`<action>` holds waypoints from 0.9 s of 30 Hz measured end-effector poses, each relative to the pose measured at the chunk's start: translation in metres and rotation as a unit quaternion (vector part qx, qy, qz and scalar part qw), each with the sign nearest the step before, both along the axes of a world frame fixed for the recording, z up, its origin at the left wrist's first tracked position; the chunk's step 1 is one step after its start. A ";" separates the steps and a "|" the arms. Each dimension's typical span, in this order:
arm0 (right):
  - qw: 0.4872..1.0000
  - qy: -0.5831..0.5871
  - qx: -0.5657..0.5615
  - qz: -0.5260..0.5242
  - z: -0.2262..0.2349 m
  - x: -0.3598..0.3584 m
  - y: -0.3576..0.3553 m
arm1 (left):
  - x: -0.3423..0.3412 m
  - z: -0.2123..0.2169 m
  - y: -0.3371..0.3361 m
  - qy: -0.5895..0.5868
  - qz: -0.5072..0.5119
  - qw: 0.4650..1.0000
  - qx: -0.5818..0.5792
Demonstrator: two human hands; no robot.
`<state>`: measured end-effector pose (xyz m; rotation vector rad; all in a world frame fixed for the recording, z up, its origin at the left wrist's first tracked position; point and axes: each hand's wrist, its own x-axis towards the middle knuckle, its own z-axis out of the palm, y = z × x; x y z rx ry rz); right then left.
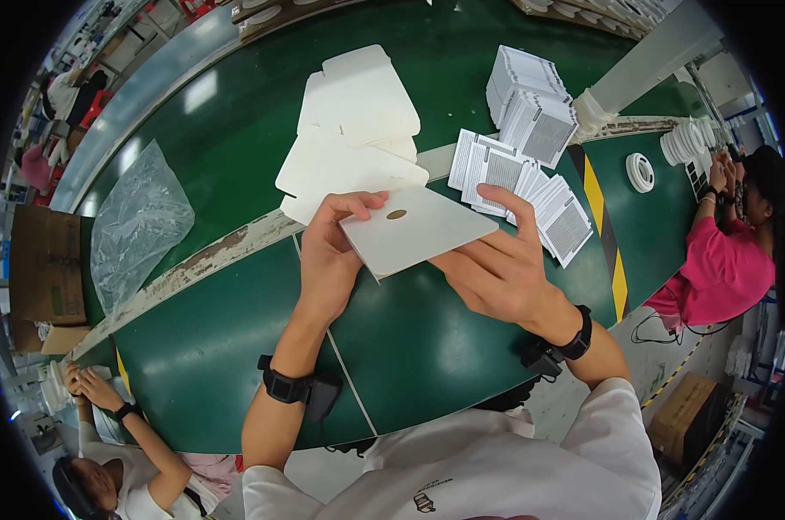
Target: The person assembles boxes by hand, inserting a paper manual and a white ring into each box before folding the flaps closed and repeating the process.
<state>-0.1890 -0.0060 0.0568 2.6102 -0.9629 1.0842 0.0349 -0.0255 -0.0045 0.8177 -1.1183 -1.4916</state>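
In front of me I hold a flat white cardboard piece [423,232] with a small round hole near its far left part. My left hand [334,251] is closed on its left edge, thumb and fingers near the hole. At its right corner, my right hand [501,269] supports it from below, with the index finger raised off the card. Beyond it lies an overlapping pile of flat white cardboard blanks [358,95]. Right of that pile are printed leaflets [561,212], fanned out, with taller leaflet stacks [535,113] behind them.
A clear plastic bag [141,221] lies at left on the green table [392,347], near a brown carton [46,264]. A grey post [657,65] rises at far right. White rings [639,172] lie near a co-worker in pink [726,243]. Another co-worker [132,472] sits at lower left.
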 end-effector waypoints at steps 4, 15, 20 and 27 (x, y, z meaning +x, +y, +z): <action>0.999 -0.036 -0.011 0.026 -0.003 0.003 -0.001 | -0.001 0.006 -0.001 -0.005 0.001 1.000 0.003; 0.932 -0.048 -0.059 -0.355 0.000 -0.167 -0.048 | -0.002 0.010 0.007 -0.049 0.001 0.997 0.057; 0.900 0.062 0.007 -0.432 -0.080 -0.292 -0.036 | -0.008 0.023 0.010 -0.018 -0.032 0.985 0.166; 0.882 -0.105 0.115 -0.444 -0.079 -0.309 -0.039 | -0.002 0.007 0.006 -0.103 -0.023 0.990 -0.091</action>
